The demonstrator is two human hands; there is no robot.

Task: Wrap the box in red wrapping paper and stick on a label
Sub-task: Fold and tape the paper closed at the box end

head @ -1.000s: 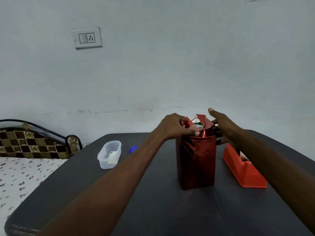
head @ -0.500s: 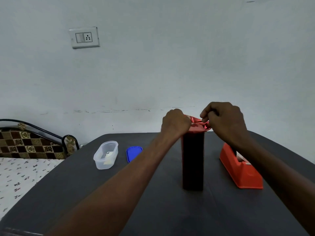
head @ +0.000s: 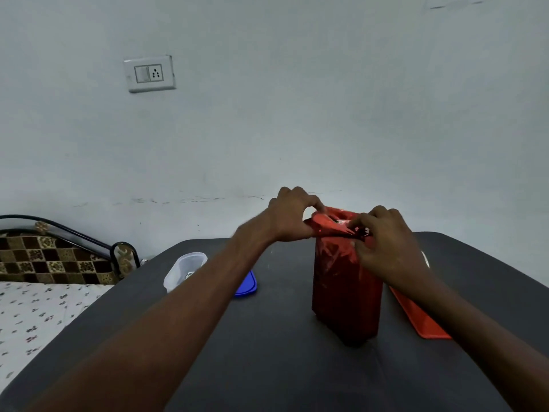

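- Head view: a tall box (head: 346,286) wrapped in shiny red wrapping paper (head: 332,226) stands upright on the dark bench (head: 267,352), a little right of the middle
- The paper at the top of the box is crumpled and loose, bunched into folds that stick out past the box's upper edge
- The left hand (head: 292,215) is at the top left corner of the box; its grip is closed on the paper, thumb and curled fingers pinching the left fold
- The right hand (head: 386,245) is over the top right corner and upper right side of the box; its fingers are curled in and its grip pinches the crumpled paper at the right end of the top
- Both forearms reach in from the bottom of the view, the left one crossing over part of a clear plastic container (head: 184,270) and a blue lid (head: 246,285)
- The container stands on the bench well to the left of the box, with the blue lid lying flat just beside it on its right
- An orange-red tape dispenser (head: 421,319) sits on the bench just right of the box, partly hidden behind the right forearm
- Beyond the bench's left edge is a bed (head: 38,307) with a floral sheet and a checked headboard; a switch socket (head: 150,73) is on the pale wall
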